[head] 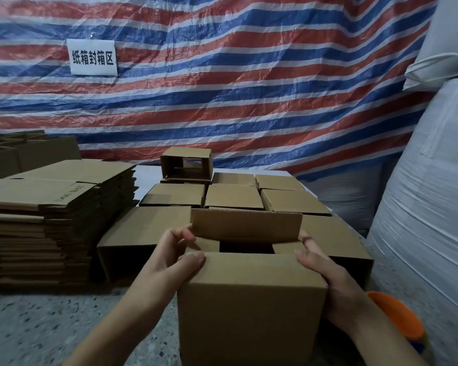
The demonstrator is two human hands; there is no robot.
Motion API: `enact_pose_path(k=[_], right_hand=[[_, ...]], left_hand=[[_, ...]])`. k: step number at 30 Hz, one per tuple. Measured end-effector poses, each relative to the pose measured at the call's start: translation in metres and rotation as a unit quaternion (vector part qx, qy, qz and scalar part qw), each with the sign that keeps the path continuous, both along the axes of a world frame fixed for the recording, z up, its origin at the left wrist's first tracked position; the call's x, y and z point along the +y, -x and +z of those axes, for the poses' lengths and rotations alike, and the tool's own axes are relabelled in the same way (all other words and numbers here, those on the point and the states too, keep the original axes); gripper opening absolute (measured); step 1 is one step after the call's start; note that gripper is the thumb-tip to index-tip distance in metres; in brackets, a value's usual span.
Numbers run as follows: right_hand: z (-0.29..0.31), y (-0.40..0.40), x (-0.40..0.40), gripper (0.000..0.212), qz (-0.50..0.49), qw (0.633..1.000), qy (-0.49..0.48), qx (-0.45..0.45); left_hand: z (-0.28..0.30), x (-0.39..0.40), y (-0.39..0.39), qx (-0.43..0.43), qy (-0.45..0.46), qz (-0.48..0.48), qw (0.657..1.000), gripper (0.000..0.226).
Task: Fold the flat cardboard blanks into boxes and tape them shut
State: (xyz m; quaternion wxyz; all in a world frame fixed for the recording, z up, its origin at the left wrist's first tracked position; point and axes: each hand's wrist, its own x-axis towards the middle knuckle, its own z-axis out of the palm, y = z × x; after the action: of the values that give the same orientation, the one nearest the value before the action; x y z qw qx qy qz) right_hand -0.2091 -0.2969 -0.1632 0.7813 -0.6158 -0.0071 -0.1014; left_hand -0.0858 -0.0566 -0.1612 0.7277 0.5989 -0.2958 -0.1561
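Box (249, 307) brown cardboard, far flap upright, side flaps folded in.

Bare floor (50, 326) lies open near left; stacked blanks (50, 220) block left, finished boxes (233, 199) far, white sacks (428, 220) right.

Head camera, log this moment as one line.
step: closing flaps | box: far flap up | left hand, right hand: gripping box sides | tape: none visible

One held box (251, 313), about eight folded boxes (233, 196), one blank stack (50, 207).
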Motion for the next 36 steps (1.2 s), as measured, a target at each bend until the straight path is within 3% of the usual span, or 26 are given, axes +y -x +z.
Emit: enact_pose_path(k=[2, 3, 6, 9, 13, 21, 23, 26, 28, 30, 33, 36], right_hand=[[0.006, 0.000, -0.001, 0.049, 0.010, 1.000, 0.014, -0.019], [0.009, 0.001, -0.001, 0.047, 0.009, 0.999, 0.026, -0.024], [0.010, 0.001, -0.004, 0.061, -0.002, 0.997, 0.062, -0.039], [0.008, 0.002, -0.005, 0.058, -0.030, 0.996, 0.073, -0.033], [0.005, 0.002, -0.005, 0.016, -0.090, 0.991, 0.098, -0.023], [0.007, 0.001, 0.000, 0.010, -0.097, 0.992, 0.077, -0.011], [0.009, 0.001, 0.001, 0.004, -0.099, 0.992, 0.080, -0.011], [0.011, 0.001, 0.002, 0.004, -0.109, 0.991, 0.083, -0.009], [0.012, 0.000, 0.003, 0.005, -0.114, 0.990, 0.087, -0.009], [0.011, 0.000, 0.002, 0.012, -0.121, 0.988, 0.091, -0.009], [0.010, 0.000, 0.002, 0.012, -0.114, 0.990, 0.077, -0.008], [0.011, 0.002, 0.001, 0.013, -0.100, 0.991, 0.082, -0.013]], left_hand=[[0.000, -0.001, -0.001, -0.022, 0.021, 0.006, 1.000, 0.043], [0.001, -0.001, -0.001, -0.041, 0.027, 0.012, 0.999, 0.051], [0.002, 0.000, 0.000, -0.081, 0.028, 0.039, 0.996, 0.066], [0.002, 0.001, 0.000, -0.088, 0.012, 0.048, 0.995, 0.072], [0.006, 0.002, 0.007, -0.088, -0.025, 0.062, 0.994, 0.045], [0.021, 0.002, 0.018, -0.119, -0.103, 0.071, 0.985, 0.017], [0.023, 0.004, 0.018, -0.147, -0.136, 0.081, 0.976, 0.027], [0.034, 0.005, 0.017, -0.282, -0.249, 0.123, 0.919, 0.025], [0.044, -0.002, 0.019, -0.379, -0.349, 0.152, 0.844, 0.018], [0.053, -0.016, 0.026, -0.449, -0.423, 0.159, 0.771, 0.030], [0.059, -0.037, 0.038, -0.508, -0.437, 0.088, 0.737, 0.072], [0.056, -0.048, 0.040, -0.535, -0.455, 0.003, 0.712, 0.093]])
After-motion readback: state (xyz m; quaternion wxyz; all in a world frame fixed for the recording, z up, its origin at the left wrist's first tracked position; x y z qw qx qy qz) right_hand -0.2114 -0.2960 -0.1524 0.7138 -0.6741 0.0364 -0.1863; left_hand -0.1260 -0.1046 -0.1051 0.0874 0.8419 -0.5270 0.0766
